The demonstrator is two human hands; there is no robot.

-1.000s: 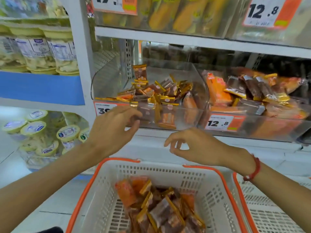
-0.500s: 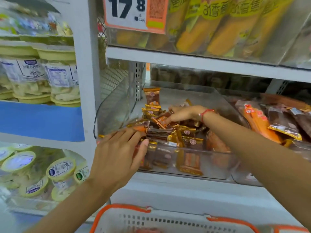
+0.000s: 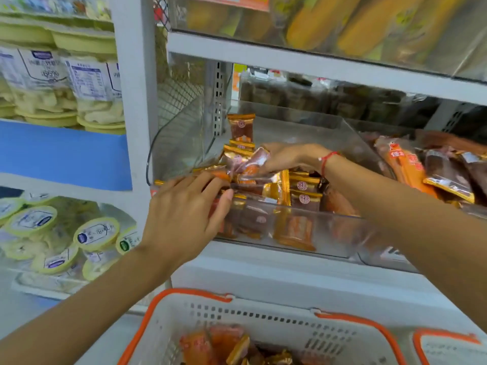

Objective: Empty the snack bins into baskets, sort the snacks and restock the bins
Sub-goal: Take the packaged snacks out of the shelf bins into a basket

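Note:
A clear plastic snack bin [image 3: 342,227] on the shelf holds several small orange and brown snack packets [image 3: 303,191]. My right hand [image 3: 287,158] is inside the bin, its fingers closed around a bunch of packets [image 3: 253,164] lifted off the pile. My left hand [image 3: 184,217] is at the bin's front left corner, fingers curled over the rim onto packets there. Below stands a white basket with an orange rim [image 3: 263,320], with snack packets [image 3: 232,343] lying in it.
A second bin [image 3: 434,169] of longer orange and brown packets stands to the right. Another basket's corner [image 3: 448,346] shows at the bottom right. Tubs with yellow lids [image 3: 95,233] fill the left shelves. The upper shelf [image 3: 316,64] overhangs the bin.
Both hands rose from above the basket into the bin. My right hand has gathered a bunch of packets and lifted them; my left hand has slid further over the front rim.

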